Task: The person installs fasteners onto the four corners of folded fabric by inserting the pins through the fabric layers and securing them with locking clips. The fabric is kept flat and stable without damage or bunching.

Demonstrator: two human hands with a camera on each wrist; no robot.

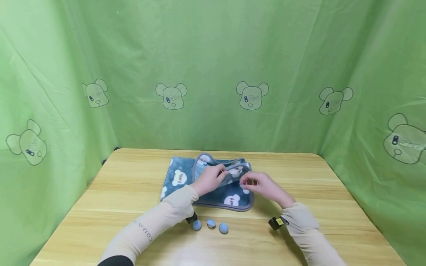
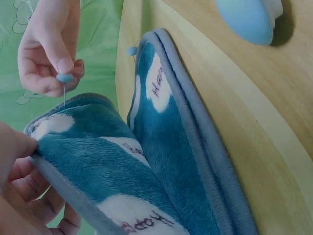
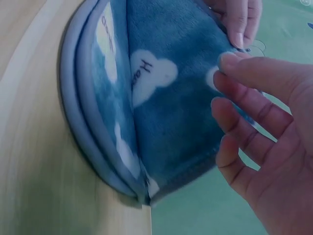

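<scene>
A teal fleece blanket (image 1: 208, 198) with white bear patches and a grey edge lies folded, its top layers lifted. My left hand (image 1: 209, 178) pinches the lifted grey-edged corner between thumb and fingers. To its right, my right hand (image 1: 264, 184) pinches the light-blue head of a pin (image 2: 64, 77). In the left wrist view the pin's shaft points down and meets the fleece near the edge; how deep its tip goes is hidden. Another small blue pin head (image 1: 205, 163) sits at the blanket's far left corner. My right hand's other fingers (image 3: 230, 152) are loosely curled.
Three light-blue, rounded, mushroom-like pieces, a left one (image 1: 196, 225), a middle one (image 1: 211, 223) and a right one (image 1: 223, 228), lie on the wooden table (image 1: 133, 177) in front of the blanket. A green curtain (image 1: 213, 125) with bear drawings surrounds the table's back and sides.
</scene>
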